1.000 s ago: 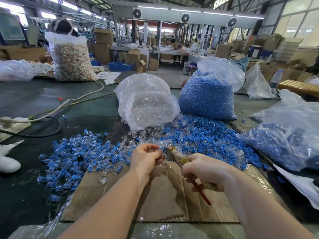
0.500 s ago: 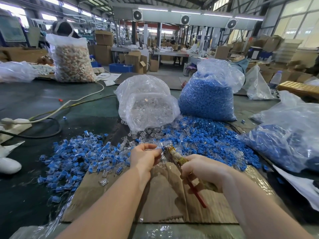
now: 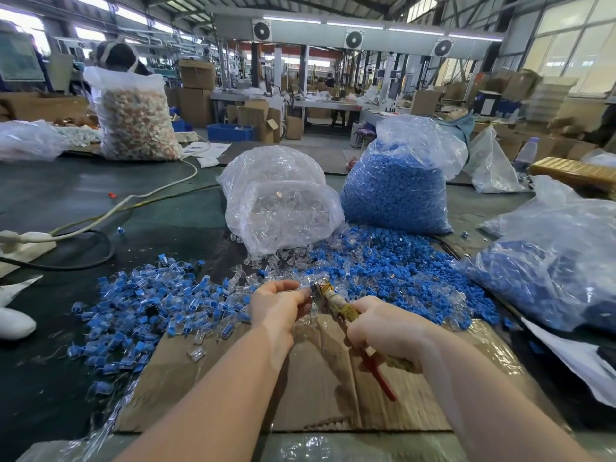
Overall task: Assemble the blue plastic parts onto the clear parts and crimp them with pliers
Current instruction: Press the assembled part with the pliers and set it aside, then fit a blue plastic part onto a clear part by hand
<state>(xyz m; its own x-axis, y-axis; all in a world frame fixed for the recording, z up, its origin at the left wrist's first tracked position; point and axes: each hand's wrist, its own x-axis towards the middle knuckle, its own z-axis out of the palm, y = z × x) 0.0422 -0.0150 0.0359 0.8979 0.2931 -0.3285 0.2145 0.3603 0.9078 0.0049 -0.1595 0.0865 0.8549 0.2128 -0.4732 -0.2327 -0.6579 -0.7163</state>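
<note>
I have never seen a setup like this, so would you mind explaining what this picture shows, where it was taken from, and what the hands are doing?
There is no machine here: a person wears a camera on the head, so the one picture looks forward and down at their own two bare hands over a worktable in a factory hall.

The left hand pinches a small clear part at its fingertips. The right hand grips pliers with red handles, whose nose meets that part.

On the table lie a cardboard sheet, a pile of assembled blue-and-clear pieces to the left, and loose blue parts to the right. Behind stand a bag of clear parts and a bag of blue parts.
</note>
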